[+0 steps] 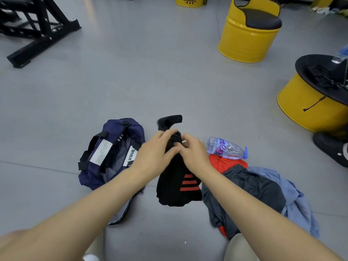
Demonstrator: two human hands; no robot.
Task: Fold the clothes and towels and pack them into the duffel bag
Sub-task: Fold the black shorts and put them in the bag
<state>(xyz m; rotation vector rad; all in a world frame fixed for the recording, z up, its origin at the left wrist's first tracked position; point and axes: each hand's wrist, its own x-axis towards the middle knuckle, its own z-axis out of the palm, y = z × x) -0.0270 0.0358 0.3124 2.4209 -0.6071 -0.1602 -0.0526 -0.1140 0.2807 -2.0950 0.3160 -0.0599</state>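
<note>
While the left hand (pixel 156 148) and right hand (pixel 194 150) both curl tight round the black garment (pixel 177 187), the open duffel bag (pixel 88 178) sits just left of the fingers, with the clothes pile (pixel 263 187) to the right.

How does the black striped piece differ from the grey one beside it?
The black striped piece is gripped by the left hand and right hand; the grey one lies crumpled on the floor. Black bears red stripes; grey looks plain. Neither is in the duffel bag.
</note>
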